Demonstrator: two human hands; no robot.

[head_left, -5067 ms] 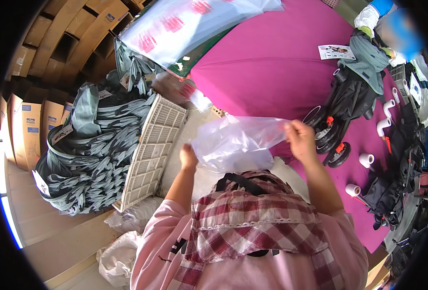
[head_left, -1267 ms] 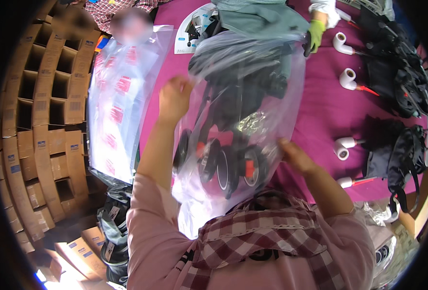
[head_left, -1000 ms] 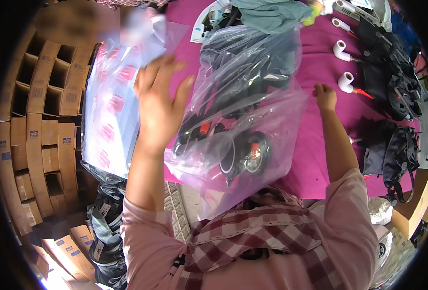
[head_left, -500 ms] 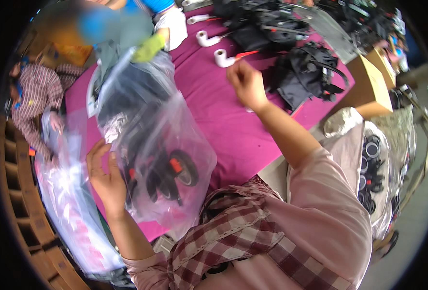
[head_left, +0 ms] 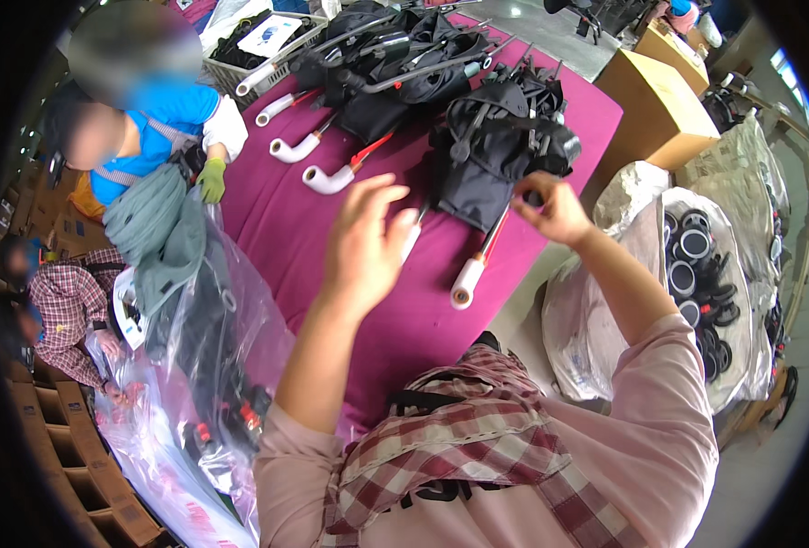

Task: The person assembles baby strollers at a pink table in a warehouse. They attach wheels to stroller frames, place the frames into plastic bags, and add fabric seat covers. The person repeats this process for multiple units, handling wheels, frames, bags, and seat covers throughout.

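Note:
My left hand (head_left: 363,242) is raised over the purple cloth of the table (head_left: 395,338), fingers spread, holding nothing. Just beyond it lies a folded black stroller frame (head_left: 478,164) with fabric and tubes. A white-wrapped tube end (head_left: 466,281) with a red strip points toward me. At the frame's right side is my right hand (head_left: 558,212), its thumb and fingers bent but apart around a dark round part; whether they touch it is unclear. To my left lies a clear plastic bag (head_left: 258,292) over a grey-green and black stroller with wheels.
More black frames (head_left: 404,64) with white-wrapped ends lie at the table's far side. A co-worker (head_left: 162,128) with a green glove stands far left, another in plaid (head_left: 67,310) nearer. Cardboard boxes (head_left: 656,110) and a sack of black wheels (head_left: 697,274) are on the right.
My view has swung right. My left hand has left the bagged stroller and come to the folded black frame. My right hand has moved to that frame's right side, and its fingers have opened.

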